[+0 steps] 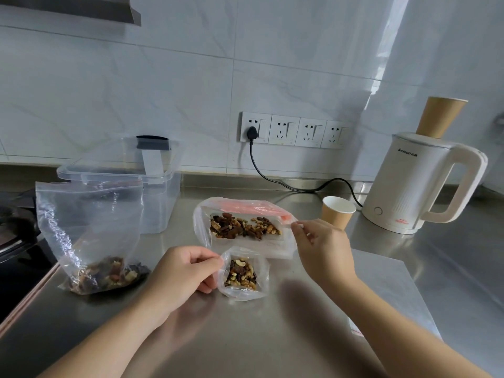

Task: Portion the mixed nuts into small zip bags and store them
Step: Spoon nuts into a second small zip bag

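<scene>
Just below the centre of the frame, the small bag point(243, 274) of nuts lies on the steel counter point(272, 336). The left hand point(181, 276) pinches its upper left corner between thumb and fingers. The right hand point(321, 245) seems to pinch the right edge of the bigger bag point(242, 227) behind it, though thin film makes this hard to judge.

The small bag looks light, limp and slippery, so it is best held at the top strip, mouth up.

At left stand a large bag point(90, 236) and a clear box point(141, 181). At right, a paper cup point(338, 212) and a kettle point(417, 186) sit near the right hand.
</scene>
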